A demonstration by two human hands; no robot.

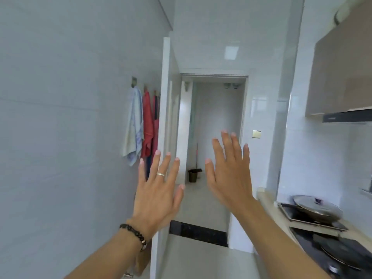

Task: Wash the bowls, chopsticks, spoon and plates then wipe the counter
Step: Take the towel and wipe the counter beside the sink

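Judging progress from this view: no bowls, chopsticks, spoon or plates are visible, and no sink, so where the task's dishes are cannot be told. Nothing shows washing begun or finished. Only a strip of counter (pixel 265 198) shows, at the right edge. Wiping state: cannot tell. Best estimate: either the very start or the very end of the task; the frame does not settle which.

Landmark: the doorway (pixel 213 121) straight ahead.

- Left hand (pixel 159 190): raised in front of the doorway's left jamb, back toward the camera, fingers straight and spread wide, holding nothing. Ring on one finger; dark bead bracelet (pixel 133 235) at the wrist.
- Right hand (pixel 229 174): raised across the doorway's lower right part, a little higher than the left, back toward the camera, fingers straight and fanned, holding nothing. The two hands are apart, not touching.
- Both forearms rise from the bottom of the frame toward the doorway.

Other items: towels (pixel 141 125) hang on wall hooks left of the doorway; a lidded pan (pixel 316 208) sits on the stove (pixel 342 248) to the doorway's lower right; a bucket (pixel 193 175) stands on the floor beyond the doorway.
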